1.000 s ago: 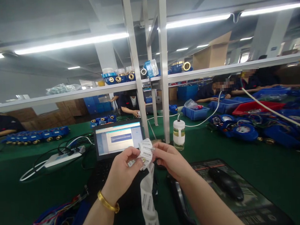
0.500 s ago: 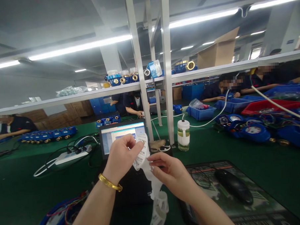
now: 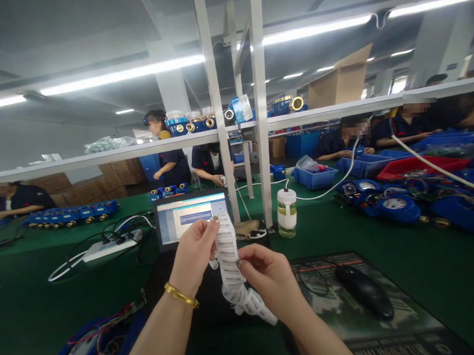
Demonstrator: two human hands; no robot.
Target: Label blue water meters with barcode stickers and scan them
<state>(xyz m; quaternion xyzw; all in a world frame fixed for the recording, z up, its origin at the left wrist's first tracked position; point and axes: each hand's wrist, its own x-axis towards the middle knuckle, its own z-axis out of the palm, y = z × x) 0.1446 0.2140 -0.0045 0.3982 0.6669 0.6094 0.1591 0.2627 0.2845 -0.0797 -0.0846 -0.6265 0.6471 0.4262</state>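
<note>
A white strip of barcode labels (image 3: 229,261) hangs between my two hands over the laptop keyboard. My left hand (image 3: 194,255), with a gold bangle on the wrist, pinches the strip's top end. Lower down, my right hand (image 3: 269,281) grips the strip, and the rest curls under it towards the right. Behind my hands stands an open laptop (image 3: 191,216) with a lit screen.
A black mouse (image 3: 363,292) lies on a mat at the right, a white bottle (image 3: 287,213) stands by the metal post (image 3: 261,119). Blue meters (image 3: 391,207) fill the right side, one lies at the lower left (image 3: 91,346). A power strip (image 3: 110,246) and seated workers lie beyond.
The label strip has been drawn out straighter between my hands. My left hand moved down slightly and my right hand slid lower along the strip. A standing person appeared behind the shelf.
</note>
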